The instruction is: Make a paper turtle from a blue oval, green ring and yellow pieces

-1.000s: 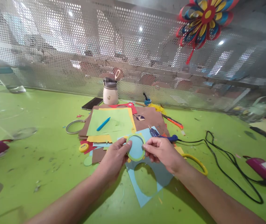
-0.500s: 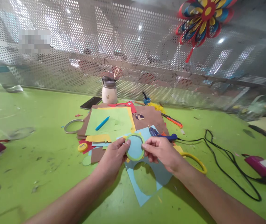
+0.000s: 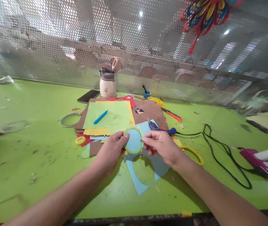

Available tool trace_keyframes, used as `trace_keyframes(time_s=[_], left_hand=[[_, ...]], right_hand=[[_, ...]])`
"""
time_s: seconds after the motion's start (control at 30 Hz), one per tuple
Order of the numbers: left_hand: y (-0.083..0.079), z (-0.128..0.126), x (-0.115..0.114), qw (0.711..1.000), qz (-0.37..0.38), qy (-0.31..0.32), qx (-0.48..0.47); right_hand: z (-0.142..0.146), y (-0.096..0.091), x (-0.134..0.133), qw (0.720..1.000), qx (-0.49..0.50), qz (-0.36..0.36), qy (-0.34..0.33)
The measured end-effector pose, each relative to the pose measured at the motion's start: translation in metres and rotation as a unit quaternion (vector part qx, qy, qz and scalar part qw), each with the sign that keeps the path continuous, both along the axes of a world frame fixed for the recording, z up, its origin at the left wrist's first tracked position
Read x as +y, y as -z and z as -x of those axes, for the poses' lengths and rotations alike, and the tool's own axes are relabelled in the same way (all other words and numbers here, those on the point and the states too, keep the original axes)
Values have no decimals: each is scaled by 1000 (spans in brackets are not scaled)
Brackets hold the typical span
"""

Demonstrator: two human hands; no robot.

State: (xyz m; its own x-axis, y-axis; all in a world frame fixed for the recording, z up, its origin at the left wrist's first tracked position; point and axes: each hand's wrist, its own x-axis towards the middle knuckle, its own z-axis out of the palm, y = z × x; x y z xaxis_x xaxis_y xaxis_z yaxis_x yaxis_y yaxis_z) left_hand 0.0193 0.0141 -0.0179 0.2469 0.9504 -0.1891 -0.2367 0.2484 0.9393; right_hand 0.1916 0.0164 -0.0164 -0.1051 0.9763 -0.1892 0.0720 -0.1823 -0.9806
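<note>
A round blue paper disc with a green ring border [image 3: 133, 140] is held up between both hands, just above the table. My left hand [image 3: 111, 150] pinches its left edge and my right hand [image 3: 162, 146] pinches its right edge. Below the disc lies a blue paper sheet with a round hole cut out [image 3: 145, 171]. A blue glue gun [image 3: 158, 128] lies just behind my right hand. A stack of brown, green and yellow sheets [image 3: 110, 117] with a blue pen [image 3: 100, 116] on it sits behind my left hand.
On the green table [image 3: 37, 157] stand a cream bottle [image 3: 107, 84] and a phone [image 3: 88, 96] near the perforated metal screen. A black cord [image 3: 220, 150], a yellow ring [image 3: 195, 153], a tape roll [image 3: 68, 120] and purple tools [image 3: 258, 160] lie around.
Both hands keep the disc in the same pinch. The view has tilted, so everything sits slightly higher and the table's near edge now shows.
</note>
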Motion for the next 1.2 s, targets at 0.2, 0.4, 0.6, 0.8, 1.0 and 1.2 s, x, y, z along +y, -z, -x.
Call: trace_keyframes(time_s=[0.2,0.4,0.6,0.8,1.0,1.2], left_hand=[[-1,-1,1,1000,-2,12,-12],[3,1,4,1000,-8,22,-18],[3,1,5,1000,-7,21,-21],[2,1,4,1000,-4,13,-12],[1,2,3,1000,-1,3,-9],[-2,3,2,1000,8,5,-12]], right_hand=[[0,0,0,1000,-5,0,5],[0,-2,0,1000,-4,-2,6],[1,-2,-1,1000,-2,-2,9],[2,-2,-2,1000,1,-10,9],[-3,-1,-5,999,7,-26,23],[-2,5,-7,999,10,-37,11]])
